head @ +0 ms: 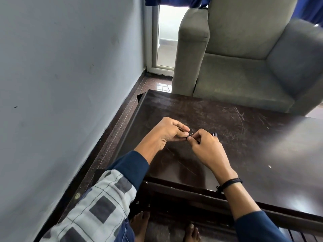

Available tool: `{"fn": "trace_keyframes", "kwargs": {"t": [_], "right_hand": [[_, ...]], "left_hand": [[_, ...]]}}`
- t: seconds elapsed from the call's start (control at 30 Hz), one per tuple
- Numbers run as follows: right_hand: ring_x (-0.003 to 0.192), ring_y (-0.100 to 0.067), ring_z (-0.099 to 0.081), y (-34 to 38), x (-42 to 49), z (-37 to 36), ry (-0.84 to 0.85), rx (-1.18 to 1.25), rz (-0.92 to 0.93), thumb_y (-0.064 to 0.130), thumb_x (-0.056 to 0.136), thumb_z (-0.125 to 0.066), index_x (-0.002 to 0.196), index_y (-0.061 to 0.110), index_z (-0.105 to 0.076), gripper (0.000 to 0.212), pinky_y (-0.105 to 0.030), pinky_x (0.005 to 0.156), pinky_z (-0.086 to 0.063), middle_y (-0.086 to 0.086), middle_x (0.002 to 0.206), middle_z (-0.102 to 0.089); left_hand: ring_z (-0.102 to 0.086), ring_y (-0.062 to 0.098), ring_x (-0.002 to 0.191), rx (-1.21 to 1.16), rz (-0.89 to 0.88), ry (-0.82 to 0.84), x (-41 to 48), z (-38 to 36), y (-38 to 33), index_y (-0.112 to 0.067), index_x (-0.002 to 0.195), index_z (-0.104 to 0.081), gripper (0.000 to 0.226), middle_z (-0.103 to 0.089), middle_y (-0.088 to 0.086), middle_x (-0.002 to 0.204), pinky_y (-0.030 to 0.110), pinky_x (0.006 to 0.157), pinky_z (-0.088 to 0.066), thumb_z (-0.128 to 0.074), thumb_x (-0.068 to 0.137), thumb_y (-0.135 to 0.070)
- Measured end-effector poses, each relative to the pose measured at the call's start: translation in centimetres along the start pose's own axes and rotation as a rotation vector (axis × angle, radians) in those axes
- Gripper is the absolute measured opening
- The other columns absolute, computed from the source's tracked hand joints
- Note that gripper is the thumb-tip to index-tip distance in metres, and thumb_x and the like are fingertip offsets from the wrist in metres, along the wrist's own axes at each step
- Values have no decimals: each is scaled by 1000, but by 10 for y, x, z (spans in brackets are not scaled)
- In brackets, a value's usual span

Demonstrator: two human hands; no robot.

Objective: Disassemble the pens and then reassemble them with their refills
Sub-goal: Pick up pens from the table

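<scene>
A dark pen (190, 136) was held level just above a dark wooden table (253, 145), slightly off the middle of the view toward 5 o'clock. Fingers hid most of it. Only a short dark stretch showed between the two hands, and what seemed to be its far end poked out at 3 o'clock of the right hand (205, 145). The left hand (166, 132) pinched one end with curled fingers and thumb, and the right hand pinched the other likewise, their fingertips nearly touching. Whether the parts were being joined or separated could not be told. The step would likely go best by twisting the halves opposite ways along one straight line, low over the table so that small parts could not roll far. A grey armchair (244, 67) stood at 1 o'clock.
</scene>
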State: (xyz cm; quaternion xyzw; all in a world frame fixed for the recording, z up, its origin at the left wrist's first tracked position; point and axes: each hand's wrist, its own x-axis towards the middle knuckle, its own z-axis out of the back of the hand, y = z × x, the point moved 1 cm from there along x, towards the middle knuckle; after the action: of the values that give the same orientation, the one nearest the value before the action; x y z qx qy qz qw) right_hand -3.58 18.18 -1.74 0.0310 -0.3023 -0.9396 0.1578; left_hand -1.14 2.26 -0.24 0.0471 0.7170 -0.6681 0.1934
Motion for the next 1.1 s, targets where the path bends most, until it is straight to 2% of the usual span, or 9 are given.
{"fn": "trace_keyframes", "kwargs": {"t": [0.1, 0.23, 0.3, 0.47, 0.6, 0.73, 0.83, 1.0, 1.1], "right_hand": [[69, -23, -49, 2, -2, -3, -39, -30, 1, 44, 95, -60, 86, 26, -54, 21, -36, 66, -37, 6, 76, -62], [59, -7, -38, 3, -2, -2, -106, -47, 9, 47, 94, -60, 84, 28, -52, 23, -35, 62, -33, 13, 68, -55], [58, -5, -37, 5, -2, -3, -122, -56, 3, 47, 94, -60, 83, 27, -52, 24, -35, 60, -31, 13, 67, -55], [66, -23, -50, 5, -3, -2, -131, -74, -33, 54, 91, -62, 81, 25, -54, 32, -34, 60, -35, 10, 69, -59], [68, -26, -56, 5, -2, -3, -122, -42, -64, 59, 89, -62, 79, 24, -55, 37, -35, 63, -39, 10, 70, -60], [72, -22, -53, 3, -1, -4, -34, -15, -75, 60, 91, -61, 83, 26, -56, 36, -36, 66, -38, 12, 75, -60], [81, -21, -55, 0, 3, 0, 63, 38, -80, 60, 93, -60, 86, 28, -60, 33, -36, 72, -38, 14, 81, -60], [88, -21, -63, -8, 7, 7, 184, 31, -93, 52, 95, -61, 86, 29, -63, 25, -34, 79, -41, 12, 81, -64], [79, -20, -72, -11, 8, 7, 218, 57, -129, 44, 96, -61, 84, 28, -61, 20, -38, 89, -53, 5, 73, -73]], "left_hand": [[-74, 20, 79, -28, 10, -3, 0, 2, -1, 7, 91, -74, 17, -71, 13, 88, 29, 74, -64, -69, 81, 20], [-75, 24, 84, -56, 10, 1, -1, 7, -4, 7, 91, -74, 17, -73, 18, 92, 32, 78, -64, -70, 80, 20], [-76, 24, 83, -57, 10, -6, -2, 6, -4, 7, 92, -74, 17, -73, 19, 93, 32, 79, -64, -70, 81, 20], [-76, 22, 81, -56, 14, -8, -3, 9, -5, 7, 92, -75, 18, -74, 18, 94, 30, 75, -63, -71, 80, 20], [-76, 19, 78, -44, 8, -15, -2, 11, -7, 7, 94, -75, 19, -74, 15, 87, 29, 74, -63, -71, 80, 19], [-75, 19, 80, -5, 15, -26, -2, 11, -6, 7, 99, -72, 20, -72, 14, 88, 30, 75, -64, -71, 82, 18], [-75, 24, 89, 1, 8, -58, -3, 12, -8, 3, 99, -71, 23, -70, 17, 97, 33, 77, -64, -73, 81, 17], [-74, 18, 81, 84, -45, -198, 1, 26, -13, -1, 100, -70, 24, -70, 17, 95, 22, 64, -61, -74, 82, 13], [-76, 22, 84, 275, -95, -299, 7, 34, -9, -7, 92, -70, 17, -73, 16, 96, 31, 77, -63, -78, 83, 4]]}}
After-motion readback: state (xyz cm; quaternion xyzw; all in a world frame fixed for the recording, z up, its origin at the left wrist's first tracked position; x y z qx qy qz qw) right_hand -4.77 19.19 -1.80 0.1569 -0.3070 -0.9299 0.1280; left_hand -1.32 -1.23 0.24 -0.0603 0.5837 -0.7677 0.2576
